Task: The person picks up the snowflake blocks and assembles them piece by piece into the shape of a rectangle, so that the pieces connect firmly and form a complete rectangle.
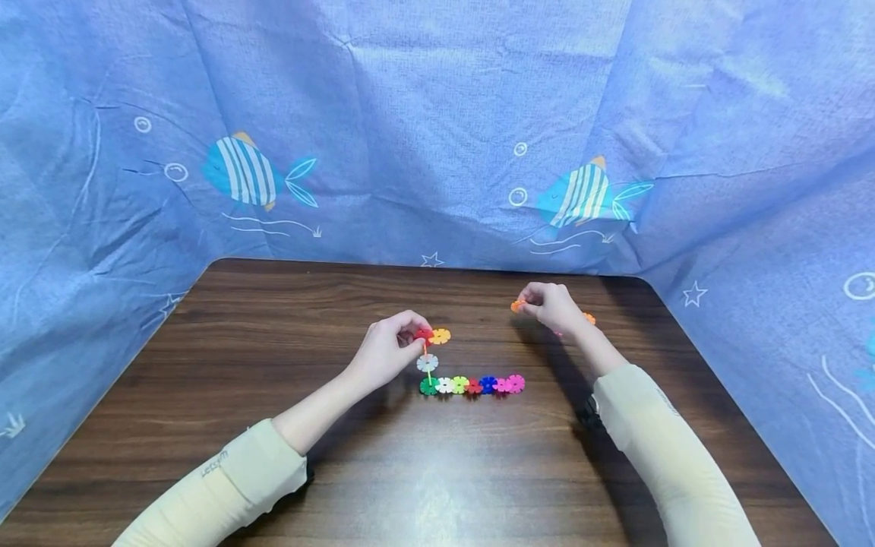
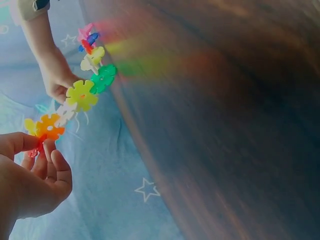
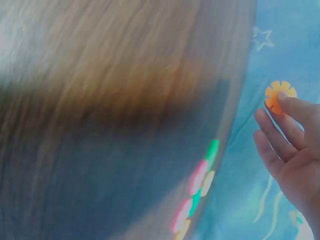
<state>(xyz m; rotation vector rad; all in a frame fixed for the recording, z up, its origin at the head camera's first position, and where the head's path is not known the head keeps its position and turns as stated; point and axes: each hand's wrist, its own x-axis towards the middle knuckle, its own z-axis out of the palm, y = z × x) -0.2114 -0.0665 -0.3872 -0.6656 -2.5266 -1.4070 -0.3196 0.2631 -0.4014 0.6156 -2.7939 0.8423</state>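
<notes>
My left hand pinches a red snowflake disc between thumb and fingers. That disc belongs to a linked chain, with a yellow-orange disc at its right and a pale disc below. From the green disc at the corner, a row of white, yellow, red, blue and pink discs runs rightward. The left wrist view also shows a yellow disc and an orange disc set crosswise in the chain. My right hand pinches a single orange snowflake disc, apart from the chain.
Behind the right forearm, partly hidden, lie an orange piece and a pink piece. In the right wrist view, green, pink and yellow pieces lie near the table edge. A blue fish-print cloth hangs around the dark wooden table.
</notes>
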